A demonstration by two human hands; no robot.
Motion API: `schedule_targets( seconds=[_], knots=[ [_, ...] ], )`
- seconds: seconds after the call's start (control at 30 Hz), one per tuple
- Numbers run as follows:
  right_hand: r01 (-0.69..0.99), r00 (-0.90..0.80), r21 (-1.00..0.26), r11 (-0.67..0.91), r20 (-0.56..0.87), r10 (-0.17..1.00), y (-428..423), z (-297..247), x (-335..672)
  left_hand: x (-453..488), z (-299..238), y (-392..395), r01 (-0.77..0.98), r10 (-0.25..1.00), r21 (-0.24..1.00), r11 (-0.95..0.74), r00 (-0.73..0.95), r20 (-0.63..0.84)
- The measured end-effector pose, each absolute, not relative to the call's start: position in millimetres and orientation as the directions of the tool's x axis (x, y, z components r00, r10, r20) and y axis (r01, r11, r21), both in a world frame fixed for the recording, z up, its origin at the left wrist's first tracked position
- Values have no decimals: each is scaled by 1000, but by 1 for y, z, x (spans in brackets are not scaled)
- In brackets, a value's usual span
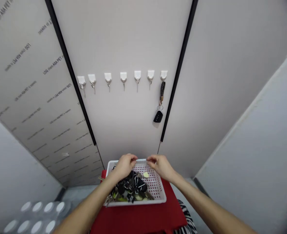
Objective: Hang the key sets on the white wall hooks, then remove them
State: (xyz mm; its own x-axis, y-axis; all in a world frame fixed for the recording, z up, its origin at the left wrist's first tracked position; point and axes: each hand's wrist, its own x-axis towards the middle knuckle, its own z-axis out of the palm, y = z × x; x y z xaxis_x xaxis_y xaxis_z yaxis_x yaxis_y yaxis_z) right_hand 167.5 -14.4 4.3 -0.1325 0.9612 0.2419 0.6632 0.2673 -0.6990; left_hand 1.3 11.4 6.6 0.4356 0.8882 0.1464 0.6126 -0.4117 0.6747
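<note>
A white perforated basket [157,191] stands on a red surface [143,217] and holds a heap of black key fobs and keys [130,188]. My left hand [124,165] hovers over the basket's far edge with its fingers curled together in a pinch. My right hand [160,165] is beside it, fingers also pinched close. What either hand holds is too small to make out. On the white wall above, a row of several white hooks [123,77] runs across. A black car key on a braided strap [159,104] hangs from the rightmost hook.
Black vertical strips [70,70] divide the wall panels. A pack of bottles with white caps [33,216] sits at the lower left. A zebra-patterned cloth [186,221] shows under the red surface at the lower right.
</note>
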Motion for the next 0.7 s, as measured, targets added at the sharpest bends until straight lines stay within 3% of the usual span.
schedule_targets(
  seconds=[0.07,0.17,0.33,0.57,0.7],
  knots=[
    [719,-209,-628,299,214,954,-24,-10,160,-8,-4,1,665,887,617,-420,445,125],
    [785,-303,-521,334,146,942,-31,-20,150,-15,-13,-8,684,897,624,-378,437,65],
    [761,-453,-487,430,76,888,-34,-25,135,-17,-20,-8,641,878,667,-380,477,42],
    [828,-271,-497,261,53,961,-28,-36,126,-20,-23,-7,688,867,634,-352,495,-56],
    [798,-253,-545,256,83,964,-25,-42,130,-20,-22,-12,689,847,624,-370,525,-78]
  ],
)
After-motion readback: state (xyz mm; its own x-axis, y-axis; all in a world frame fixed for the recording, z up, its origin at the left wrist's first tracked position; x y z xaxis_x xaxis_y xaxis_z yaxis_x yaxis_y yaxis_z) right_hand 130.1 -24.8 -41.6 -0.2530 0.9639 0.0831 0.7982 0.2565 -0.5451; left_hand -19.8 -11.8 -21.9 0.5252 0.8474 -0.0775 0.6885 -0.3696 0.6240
